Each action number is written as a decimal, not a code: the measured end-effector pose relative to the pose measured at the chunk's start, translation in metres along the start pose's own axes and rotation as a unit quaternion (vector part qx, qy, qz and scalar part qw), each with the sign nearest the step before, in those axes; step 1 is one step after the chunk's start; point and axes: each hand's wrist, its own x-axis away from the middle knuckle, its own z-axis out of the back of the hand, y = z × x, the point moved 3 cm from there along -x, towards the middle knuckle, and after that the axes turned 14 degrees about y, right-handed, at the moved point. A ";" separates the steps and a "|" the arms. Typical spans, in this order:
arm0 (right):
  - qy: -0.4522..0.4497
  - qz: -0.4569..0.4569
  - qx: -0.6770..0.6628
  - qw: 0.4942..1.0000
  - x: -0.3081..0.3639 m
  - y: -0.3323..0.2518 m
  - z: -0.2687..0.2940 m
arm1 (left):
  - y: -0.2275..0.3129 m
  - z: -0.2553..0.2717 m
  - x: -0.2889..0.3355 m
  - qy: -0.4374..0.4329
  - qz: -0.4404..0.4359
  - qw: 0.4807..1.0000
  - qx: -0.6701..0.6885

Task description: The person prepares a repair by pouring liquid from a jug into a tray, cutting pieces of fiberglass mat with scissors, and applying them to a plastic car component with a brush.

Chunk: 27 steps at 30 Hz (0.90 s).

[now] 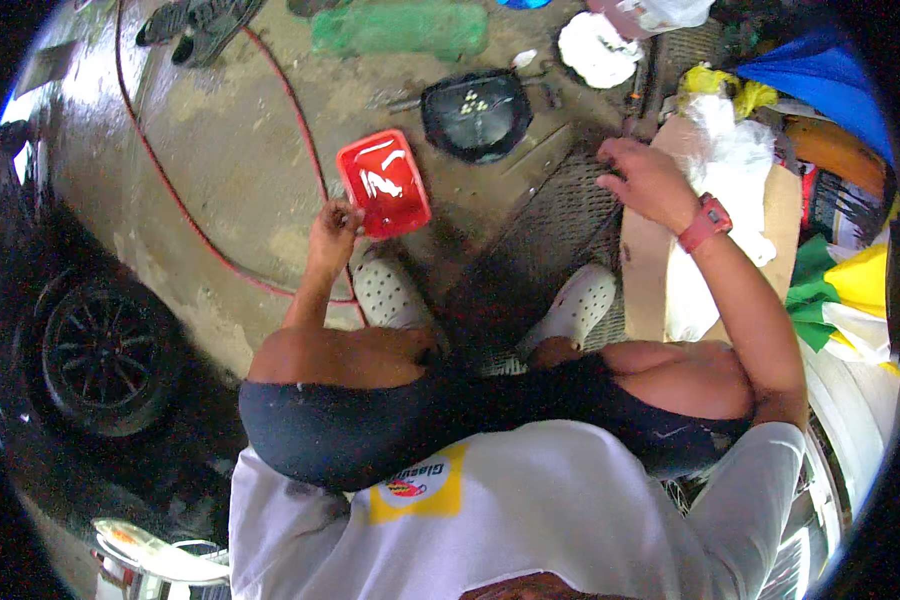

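Clock faces read with 12 o'clock straight ahead, away from my body.

Item 1: left hand (334, 228), fingers and thumb bunched at the near-left corner of the red tray. State of grip: whether it is clenched on the rim or merely touching it, I cannot tell.

Item 2: right hand (658, 184), at 3 o'clock from the tray, well apart from it. State of grip: released, fingers loosely curved, thumb apart from them; red watch (707, 222) on the wrist.

Item 3: red tray (406, 203), rectangular, with paler rim, at 2 o'clock from my left hand; white streaks inside, whether glare or contents I cannot tell.

Item 4: black basin (445, 125), at 2 o'clock from the tray, bearing several small pale pieces.

Item 5: green translucent object (400, 30), long, at 12 o'clock from the tray.

Item 6: white crumpled bundle (600, 50), at 2 o'clock from the basin.

Item 7: red hose (296, 100), looping over the wet floor (220, 130), passing the tray on its 9 o'clock side.

Item 8: dark sandals (210, 30), at 10 o'clock from the tray.

Item 9: cardboard (646, 270), at 6 o'clock from my right hand.

Item 10: clear plastic (725, 140), bunched, at 2 o'clock from that hand.

Item 11: pale perforated clogs, pair, on my feet: left clog (390, 292) at 6 o'clock from the tray, right clog (582, 303) at 4.
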 end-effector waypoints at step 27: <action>0.510 -0.182 -0.090 0.836 -0.142 0.121 0.166 | 0.412 -0.006 0.110 0.062 -0.466 0.827 -0.309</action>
